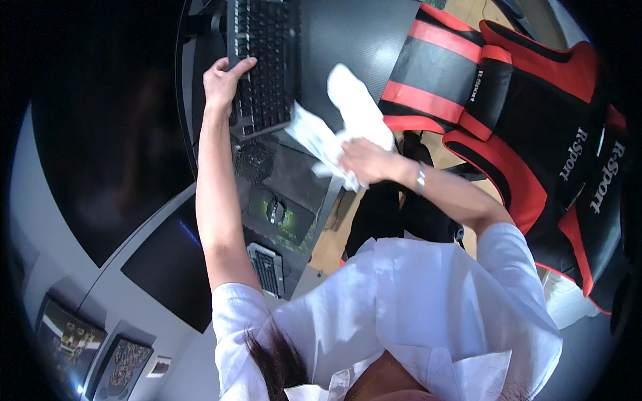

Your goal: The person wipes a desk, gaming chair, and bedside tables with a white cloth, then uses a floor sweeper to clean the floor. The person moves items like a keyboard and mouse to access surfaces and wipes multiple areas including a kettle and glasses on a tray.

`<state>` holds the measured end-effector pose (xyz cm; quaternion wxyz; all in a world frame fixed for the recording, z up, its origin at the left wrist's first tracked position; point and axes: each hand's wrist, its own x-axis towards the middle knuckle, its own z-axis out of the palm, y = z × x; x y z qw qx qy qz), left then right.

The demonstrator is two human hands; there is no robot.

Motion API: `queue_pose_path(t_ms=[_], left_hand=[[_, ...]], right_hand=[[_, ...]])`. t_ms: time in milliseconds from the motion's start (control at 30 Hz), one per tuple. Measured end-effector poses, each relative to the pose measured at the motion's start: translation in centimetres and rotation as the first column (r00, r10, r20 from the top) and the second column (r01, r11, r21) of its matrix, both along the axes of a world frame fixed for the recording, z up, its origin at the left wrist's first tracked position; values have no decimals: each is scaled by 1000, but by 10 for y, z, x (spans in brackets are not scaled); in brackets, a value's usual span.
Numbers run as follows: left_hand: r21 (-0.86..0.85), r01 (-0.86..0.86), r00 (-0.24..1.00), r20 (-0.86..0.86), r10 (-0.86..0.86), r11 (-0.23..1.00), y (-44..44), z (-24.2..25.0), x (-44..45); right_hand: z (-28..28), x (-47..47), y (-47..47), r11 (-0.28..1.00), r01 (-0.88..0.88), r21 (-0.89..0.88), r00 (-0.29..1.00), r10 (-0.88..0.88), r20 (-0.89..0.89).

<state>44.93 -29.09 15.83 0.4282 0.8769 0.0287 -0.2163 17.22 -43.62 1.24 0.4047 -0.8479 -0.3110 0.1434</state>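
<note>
My left hand (224, 85) grips the rear edge of a black keyboard (271, 75), with the thumb on top near the keys and the fingers partly hidden at the edge. In my right hand (363, 160) is a crumpled white cloth (358, 108), held in front of the keyboard, over the desk's front edge. The cloth is slightly blurred and hangs in loose folds. Beyond the keyboard's near side lies a dark textured desk surface (346, 35).
A computer mouse (275, 210) lies on a mouse pad (256, 200), near a second keyboard (267, 268). A large dark monitor (110, 125) stands at left, with another dark screen (173, 265) below it. Red and black gaming chairs (521, 100) are at right.
</note>
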Motion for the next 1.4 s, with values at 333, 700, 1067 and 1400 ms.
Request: queue_pose_path(t_ms=[333,700,1067,1400], left_hand=[[-209,189,877,-404,-260,960,37,-99,39],[-186,279,817,-470,-335,942,38,-112,39],[-44,265,884,410,-225,963,-87,-57,-81],[-456,422,906,250,-342,783,-380,134,-310]], right_hand=[[67,-168,-96,560,820,118,384,-385,-839],[87,-368,-169,-359,808,-468,-571,-675,-467],[55,-388,-360,-100,985,-138,-155,-865,-477],[109,-343,-364,688,707,167,654,-545,-524]])
